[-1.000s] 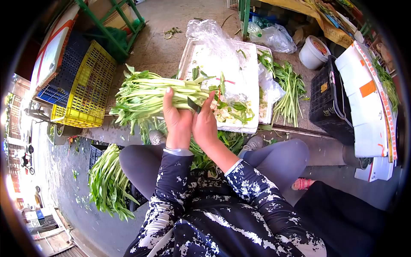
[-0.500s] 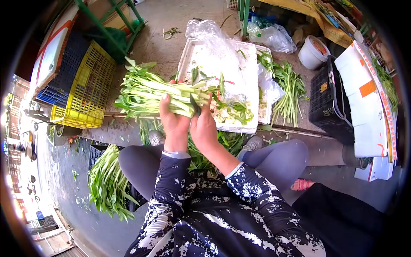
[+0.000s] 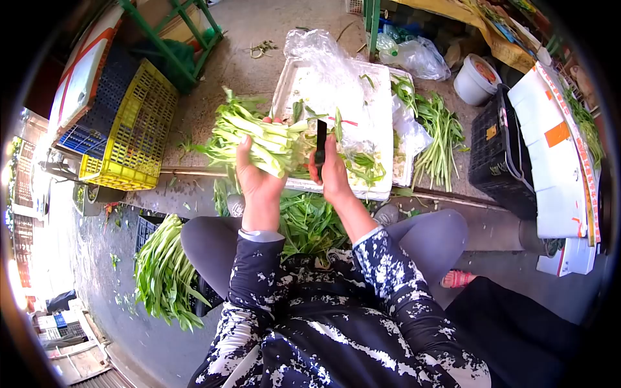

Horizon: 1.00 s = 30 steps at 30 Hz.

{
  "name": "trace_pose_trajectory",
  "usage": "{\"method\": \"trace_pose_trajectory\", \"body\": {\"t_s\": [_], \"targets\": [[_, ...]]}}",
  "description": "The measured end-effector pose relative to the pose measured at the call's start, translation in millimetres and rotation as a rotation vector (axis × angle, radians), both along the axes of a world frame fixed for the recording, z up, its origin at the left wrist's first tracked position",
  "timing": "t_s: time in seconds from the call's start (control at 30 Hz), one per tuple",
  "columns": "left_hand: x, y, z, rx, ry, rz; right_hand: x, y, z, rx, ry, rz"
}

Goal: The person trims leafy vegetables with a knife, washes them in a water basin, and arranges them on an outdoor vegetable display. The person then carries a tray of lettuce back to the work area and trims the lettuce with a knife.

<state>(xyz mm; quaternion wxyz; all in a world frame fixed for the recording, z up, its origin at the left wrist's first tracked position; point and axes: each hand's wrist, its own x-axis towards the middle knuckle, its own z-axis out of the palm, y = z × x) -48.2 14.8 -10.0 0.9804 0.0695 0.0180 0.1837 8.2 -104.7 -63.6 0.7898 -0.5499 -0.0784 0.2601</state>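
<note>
My left hand [image 3: 260,189] is closed around a bunch of leafy greens [image 3: 255,137], with its thumb across the pale stalks. The cut stalk ends face right and the leaves spread to the upper left. Just right of those ends, my right hand [image 3: 336,176] grips a small knife [image 3: 321,137], its dark blade pointing up and apart from the stalks. Behind both hands lies a white foam tray [image 3: 383,191] strewn with leaf scraps and a clear plastic bag [image 3: 317,48]. More loose greens [image 3: 314,223] lie between my knees.
A bundle of greens [image 3: 165,271] rests on a dark crate at lower left. Yellow [image 3: 129,129] and black [image 3: 501,155] crates flank the workspace. More stalks [image 3: 440,139], a white bucket [image 3: 475,81] and white foam boxes [image 3: 550,155] stand right. Another person's sandalled foot [image 3: 457,279] is beside my knee.
My right hand has moved right, off the stalk ends, and the knife blade now points up. The bunch in my left hand has shifted slightly and tilted, its stalk ends lower.
</note>
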Motion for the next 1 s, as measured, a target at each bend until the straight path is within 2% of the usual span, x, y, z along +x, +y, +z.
{"method": "trace_pose_trajectory", "body": {"t_s": [0.17,0.23,0.3,0.37,0.4,0.43,0.5,0.57,0.63,0.7,0.77,0.83,0.87,1.0], "targets": [[-2.9,-6.2,2.3,-0.029,0.065,-0.057,19.2,15.9,43.4,0.007,-0.043,0.104],[-3.9,-8.0,7.6,-0.033,0.068,-0.056,19.7,22.5,47.9,-0.103,-0.316,0.006],[-6.4,-9.5,13.2,-0.046,0.082,-0.049,17.0,7.8,53.6,-0.159,-0.303,0.099],[-2.9,-6.3,13.0,-0.055,0.054,-0.023,5.1,-2.5,56.2,-0.205,-0.407,0.230],[-1.3,-5.0,13.1,-0.060,0.022,-0.001,2.6,-4.0,38.6,-0.225,-0.596,0.262],[-2.8,-4.3,13.1,-0.064,0.020,0.004,-7.6,-3.4,28.4,-0.328,-0.648,0.183],[-5.0,-1.5,13.8,-0.033,0.025,-0.022,-19.6,-13.8,19.5,-0.295,-0.485,0.070],[-6.1,0.3,11.8,-0.022,0.022,-0.017,-15.0,-20.7,6.5,-0.102,-0.495,0.010],[-9.3,-0.2,9.9,-0.005,0.030,-0.047,-6.7,-17.4,32.1,-0.302,-0.441,-0.060],[-9.1,-1.0,9.4,0.009,0.016,-0.065,13.5,-6.6,39.5,-0.201,-0.321,-0.039],[-6.5,-4.9,10.4,0.049,0.077,-0.039,31.1,5.7,41.6,-0.244,-0.366,-0.048],[-6.4,-5.4,14.7,0.038,0.061,-0.085,20.3,4.3,64.5,-0.245,-0.410,0.049],[-9.5,-4.9,14.3,0.036,0.078,-0.079,28.3,12.6,35.4,-0.218,-0.548,0.059],[-12.0,-6.4,14.9,0.019,0.088,-0.141,7.1,7.7,43.3,-0.182,-0.538,0.003]]}}
